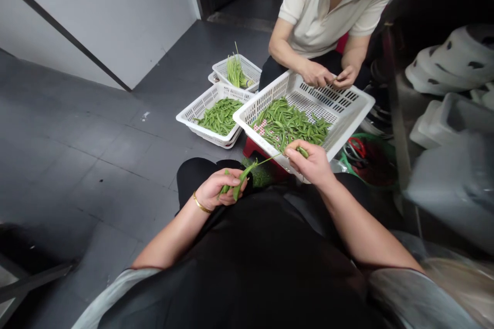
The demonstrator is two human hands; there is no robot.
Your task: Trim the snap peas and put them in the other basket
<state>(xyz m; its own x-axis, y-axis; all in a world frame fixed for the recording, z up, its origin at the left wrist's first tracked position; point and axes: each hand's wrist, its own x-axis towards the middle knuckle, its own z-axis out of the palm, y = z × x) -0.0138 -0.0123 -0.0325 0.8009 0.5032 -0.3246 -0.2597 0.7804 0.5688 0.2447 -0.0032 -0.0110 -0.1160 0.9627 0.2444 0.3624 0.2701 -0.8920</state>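
Note:
My left hand [224,188], with a gold bracelet at the wrist, is closed on green pea pods [240,185]. A thin green string [268,159] stretches from the tip of one pod to my right hand [309,161]. The fingers of my right hand are pinched on that string, and a pod [302,152] is tucked in the same hand. Just beyond, a large white basket [353,122] holds a heap of green pods [291,122]. My right hand is over its near rim.
Across the basket, a person's hands [328,76] are over its far rim. To the left are a smaller white basket of pods [187,114] and one with long green stalks [236,69]. A red stool [252,149] is beneath the large basket. Grey bins [443,185] line the right.

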